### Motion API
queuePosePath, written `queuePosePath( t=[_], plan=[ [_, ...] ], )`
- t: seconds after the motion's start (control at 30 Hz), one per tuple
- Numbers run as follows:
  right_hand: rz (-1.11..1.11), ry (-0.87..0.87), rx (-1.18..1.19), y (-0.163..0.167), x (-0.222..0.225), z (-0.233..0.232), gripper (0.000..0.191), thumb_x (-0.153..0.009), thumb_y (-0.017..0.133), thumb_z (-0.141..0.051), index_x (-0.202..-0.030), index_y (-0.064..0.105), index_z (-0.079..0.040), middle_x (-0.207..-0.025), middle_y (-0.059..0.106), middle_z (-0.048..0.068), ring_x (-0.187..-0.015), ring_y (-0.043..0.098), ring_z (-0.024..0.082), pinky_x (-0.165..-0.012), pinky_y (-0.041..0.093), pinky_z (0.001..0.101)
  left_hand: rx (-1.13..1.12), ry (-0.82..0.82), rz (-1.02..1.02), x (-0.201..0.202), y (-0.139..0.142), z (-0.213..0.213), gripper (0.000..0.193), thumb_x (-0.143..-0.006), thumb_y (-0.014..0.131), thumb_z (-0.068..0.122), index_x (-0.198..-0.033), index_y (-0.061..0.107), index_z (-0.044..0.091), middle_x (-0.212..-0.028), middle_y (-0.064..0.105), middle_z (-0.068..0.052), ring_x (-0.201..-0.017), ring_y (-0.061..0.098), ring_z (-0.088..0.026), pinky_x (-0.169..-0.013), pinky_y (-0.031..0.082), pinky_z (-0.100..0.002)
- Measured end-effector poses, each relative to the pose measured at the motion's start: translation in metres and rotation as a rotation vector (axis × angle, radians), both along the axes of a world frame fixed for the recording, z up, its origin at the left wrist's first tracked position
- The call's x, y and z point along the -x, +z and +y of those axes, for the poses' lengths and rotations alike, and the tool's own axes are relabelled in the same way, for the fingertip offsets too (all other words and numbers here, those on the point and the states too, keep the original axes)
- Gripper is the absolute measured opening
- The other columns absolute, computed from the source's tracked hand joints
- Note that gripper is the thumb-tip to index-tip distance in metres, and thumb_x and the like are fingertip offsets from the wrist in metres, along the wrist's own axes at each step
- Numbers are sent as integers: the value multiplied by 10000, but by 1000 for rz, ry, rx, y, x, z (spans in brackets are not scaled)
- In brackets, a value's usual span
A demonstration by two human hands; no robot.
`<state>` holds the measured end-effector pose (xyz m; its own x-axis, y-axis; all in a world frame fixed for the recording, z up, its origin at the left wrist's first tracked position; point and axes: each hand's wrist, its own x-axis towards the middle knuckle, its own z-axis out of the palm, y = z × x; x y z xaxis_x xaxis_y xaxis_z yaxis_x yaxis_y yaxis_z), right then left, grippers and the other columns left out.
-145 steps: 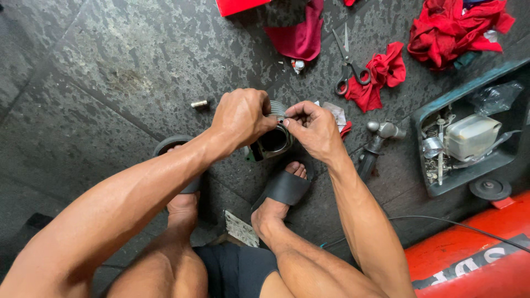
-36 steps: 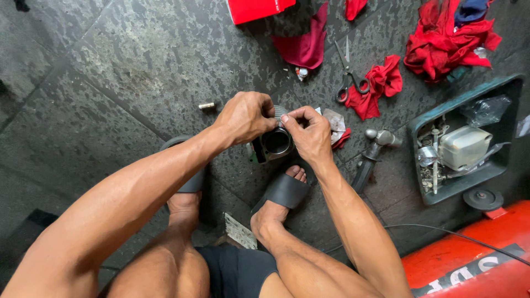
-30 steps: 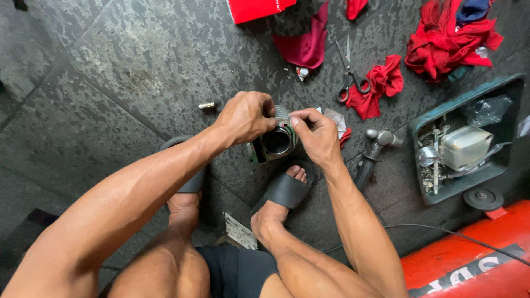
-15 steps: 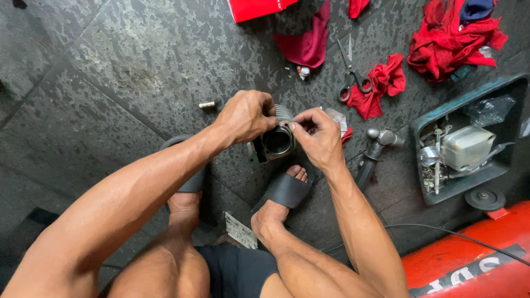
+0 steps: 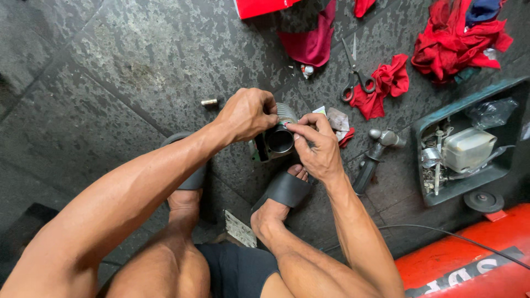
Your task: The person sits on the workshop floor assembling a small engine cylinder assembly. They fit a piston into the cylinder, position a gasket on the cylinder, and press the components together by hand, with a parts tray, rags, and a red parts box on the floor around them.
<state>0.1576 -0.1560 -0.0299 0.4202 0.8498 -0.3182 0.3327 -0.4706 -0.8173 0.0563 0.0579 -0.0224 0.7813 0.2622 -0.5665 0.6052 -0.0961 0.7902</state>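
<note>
Squatting on the dark tiled floor (image 5: 110, 66), the person holds a finned metal engine cylinder (image 5: 277, 138) at the middle of the head view, just above the sandalled right foot (image 5: 284, 190). The left hand (image 5: 247, 113) is clenched over the cylinder's top and fins, steadying it; the right hand (image 5: 316, 144) pinches at the rim of the open bore with thumb and forefinger, though what lies between them is too small to tell. The step looks like fine work at the bore's mouth, and the next move would seem to call for a steady grip from the left hand and careful fingertip pressure.

At the right edge sits a green open tray (image 5: 422, 124); in it lie a white plastic block (image 5: 469, 149), loose metal parts and a clear plastic bag (image 5: 491, 110). Scissors (image 5: 356, 74) and red rags (image 5: 386, 83) lie in the upper right, a small metal bush (image 5: 209, 102) left of the hands, and a grey air tool (image 5: 372, 160) just right of them.
</note>
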Motion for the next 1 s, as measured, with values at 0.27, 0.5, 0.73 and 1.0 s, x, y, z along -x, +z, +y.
queuePosePath(
  t=[0.27, 0.5, 0.73, 1.0],
  plan=[
    [11, -16, 45, 7, 2, 5, 291, -907, 643, -8, -1168, 758, -70, -1132, 596, 105, -1070, 634, 223, -950, 516, 324, -8, -6, 9, 0, -1, 0, 205, -763, 729, 208, -863, 748, 29, -763, 722, -183, -739, 735, -325, -695, 565, -424],
    [17, -13, 103, 16, 1, 10, 286, -915, 633, -16, -1166, 758, -71, -1138, 602, 106, -1078, 636, 229, -944, 510, 323, 14, -9, 26, -1, 0, 0, 228, -763, 753, 235, -875, 745, 36, -767, 728, -171, -740, 742, -310, -696, 569, -414],
    [81, -42, 104, 14, 5, 8, 321, -922, 590, -9, -1207, 736, -32, -1207, 567, 118, -1149, 590, 242, -1034, 473, 344, -77, -52, 124, -6, 1, -4, 270, -719, 784, 277, -870, 753, 55, -774, 721, -191, -775, 722, -361, -727, 562, -457],
    [82, -2, 116, 8, -2, 4, 312, -921, 592, -18, -1195, 740, -38, -1192, 601, 111, -1145, 611, 224, -996, 489, 325, -198, -99, 168, -12, 7, -7, 305, -689, 811, 332, -840, 755, 73, -806, 716, -218, -819, 706, -409, -745, 557, -496]
  ],
)
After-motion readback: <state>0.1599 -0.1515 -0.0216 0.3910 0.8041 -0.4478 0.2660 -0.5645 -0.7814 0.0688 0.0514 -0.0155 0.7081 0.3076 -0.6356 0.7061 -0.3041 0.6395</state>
